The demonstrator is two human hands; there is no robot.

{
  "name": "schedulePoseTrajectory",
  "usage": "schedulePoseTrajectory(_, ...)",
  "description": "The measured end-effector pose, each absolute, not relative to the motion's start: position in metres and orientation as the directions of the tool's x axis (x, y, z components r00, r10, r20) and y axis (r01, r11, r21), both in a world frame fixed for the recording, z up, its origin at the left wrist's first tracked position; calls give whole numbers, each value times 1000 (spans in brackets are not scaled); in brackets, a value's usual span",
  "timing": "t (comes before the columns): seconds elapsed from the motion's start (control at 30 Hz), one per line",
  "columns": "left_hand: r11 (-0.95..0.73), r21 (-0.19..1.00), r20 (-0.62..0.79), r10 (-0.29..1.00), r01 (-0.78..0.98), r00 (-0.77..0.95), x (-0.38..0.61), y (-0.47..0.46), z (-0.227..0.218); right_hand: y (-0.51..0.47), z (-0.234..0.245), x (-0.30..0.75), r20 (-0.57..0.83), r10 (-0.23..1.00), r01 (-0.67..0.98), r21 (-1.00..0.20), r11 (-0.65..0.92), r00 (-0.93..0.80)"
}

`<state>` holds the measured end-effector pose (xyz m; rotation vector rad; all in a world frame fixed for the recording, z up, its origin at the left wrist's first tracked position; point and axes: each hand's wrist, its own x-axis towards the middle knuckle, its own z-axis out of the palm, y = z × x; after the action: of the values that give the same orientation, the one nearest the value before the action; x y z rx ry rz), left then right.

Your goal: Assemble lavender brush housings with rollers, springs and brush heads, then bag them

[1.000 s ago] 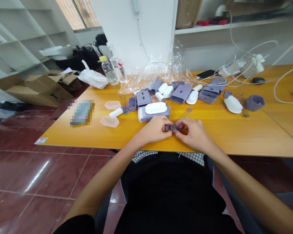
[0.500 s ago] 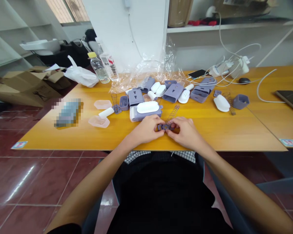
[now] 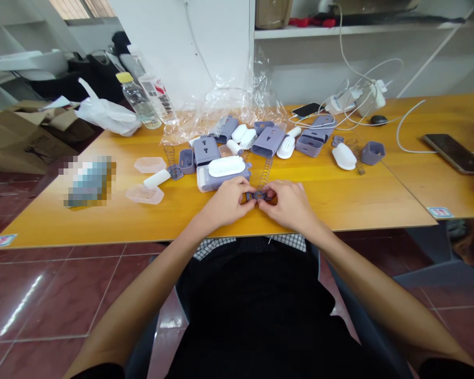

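Close to the table's front edge, my left hand point(image 3: 232, 201) and my right hand point(image 3: 287, 204) pinch a small dark purple-grey plastic piece point(image 3: 258, 196) from its two sides. A thin coil spring point(image 3: 265, 172) rises from that piece and leans away from me; whether it is fixed to the piece I cannot tell. Just beyond my left hand lies a purple casing with a white bristled brush head point(image 3: 226, 167) on top and a clear cap at its left end. My fingertips hide the ends of the small piece.
Behind my hands are several purple casings point(image 3: 269, 141) and white parts. Clear pink cups point(image 3: 145, 194) and a white roller point(image 3: 157, 179) lie left. To the right are a white oval head point(image 3: 344, 156), a purple cup point(image 3: 373, 152) and a phone point(image 3: 456, 152). Bottles point(image 3: 141, 102) stand at the back.
The camera view has shifted, so the whole table appears further left and slightly higher. Both hands still hold the small plastic piece, with the spring standing more upright.
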<state>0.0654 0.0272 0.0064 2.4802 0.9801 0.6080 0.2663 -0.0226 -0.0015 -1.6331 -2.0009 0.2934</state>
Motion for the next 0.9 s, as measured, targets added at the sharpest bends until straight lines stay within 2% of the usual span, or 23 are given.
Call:
schedulePoseTrajectory(0.33,-687,451,272,714,570,645,70,23,-1,-21,-8,270,299,945,824,-495,275,-136)
schedulePoseTrajectory(0.9,-650,512,253,739,562,624,68,26,4,-21,-8,269,293,947,849,-459,262,-134)
